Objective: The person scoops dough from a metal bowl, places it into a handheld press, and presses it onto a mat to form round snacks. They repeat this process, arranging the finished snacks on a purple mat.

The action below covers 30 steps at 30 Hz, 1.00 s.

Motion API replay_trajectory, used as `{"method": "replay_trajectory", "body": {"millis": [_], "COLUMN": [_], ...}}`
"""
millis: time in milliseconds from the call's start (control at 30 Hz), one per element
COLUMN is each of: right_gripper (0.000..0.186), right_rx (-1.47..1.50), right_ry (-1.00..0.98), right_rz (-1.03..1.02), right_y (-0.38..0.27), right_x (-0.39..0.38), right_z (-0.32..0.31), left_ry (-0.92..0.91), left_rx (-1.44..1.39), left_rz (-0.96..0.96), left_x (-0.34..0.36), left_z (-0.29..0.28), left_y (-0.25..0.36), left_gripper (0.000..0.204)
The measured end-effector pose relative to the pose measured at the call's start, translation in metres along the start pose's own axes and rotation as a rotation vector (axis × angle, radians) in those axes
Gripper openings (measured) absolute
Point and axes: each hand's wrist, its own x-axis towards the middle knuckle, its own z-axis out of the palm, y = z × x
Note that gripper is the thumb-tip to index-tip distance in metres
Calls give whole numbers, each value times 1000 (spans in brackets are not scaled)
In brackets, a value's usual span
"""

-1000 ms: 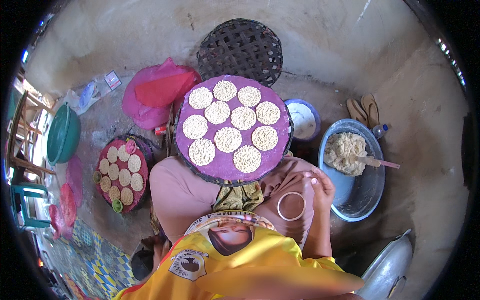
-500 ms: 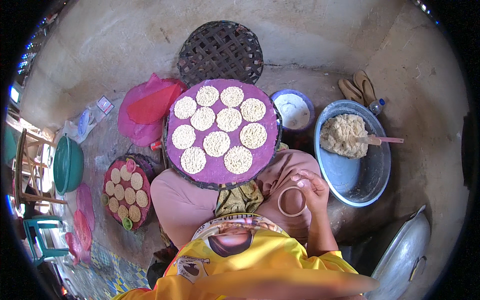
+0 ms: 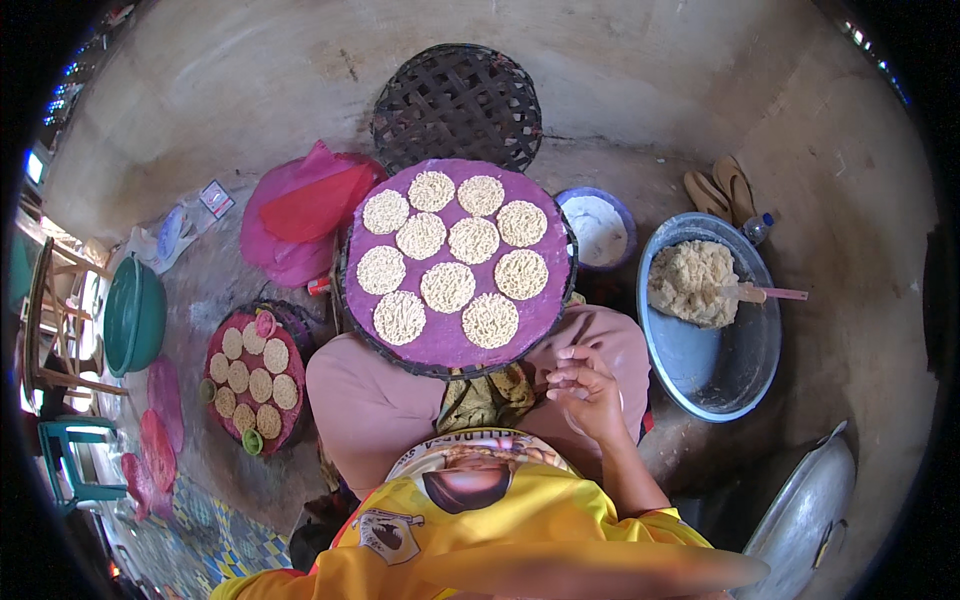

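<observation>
The right hand (image 3: 592, 398) hung half-curled off the near right edge of a round, purple-topped tray (image 3: 445, 346) of pale, squiggly discs (image 3: 421, 236); whether it held anything, I couldn't tell; the left hand was unseen. Keeping the tray level seemed wisest.

Kitchen: dough (image 3: 692, 280), tray (image 3: 446, 337) of discs (image 3: 448, 288)

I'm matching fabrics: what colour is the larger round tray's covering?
The covering is purple, clearest in head view.

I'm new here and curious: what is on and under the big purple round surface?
Eleven pale, stringy discs lie on the purple surface. A dark rim shows along its edge, but whatever supports it underneath is covered, so I can't tell.
</observation>
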Motion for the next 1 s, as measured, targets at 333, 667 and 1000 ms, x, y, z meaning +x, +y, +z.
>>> {"method": "replay_trajectory", "body": {"millis": [333, 667, 1000], "right_gripper": [11, 12, 29], "right_rx": [118, -234, -287], "right_ry": [-7, -63, 0], "right_rz": [138, 30, 7], "right_y": [4, -18, 22], "right_x": [-5, 10, 157], "right_z": [1, -11, -48], "left_ry": [-38, -427, 86], "left_rx": [23, 229, -701], "left_rz": [17, -2, 765], "left_x": [-30, -60, 69], "left_z": [2, -25, -80], "left_y": [-20, 21, 215], "left_gripper": [27, 24, 31]}}
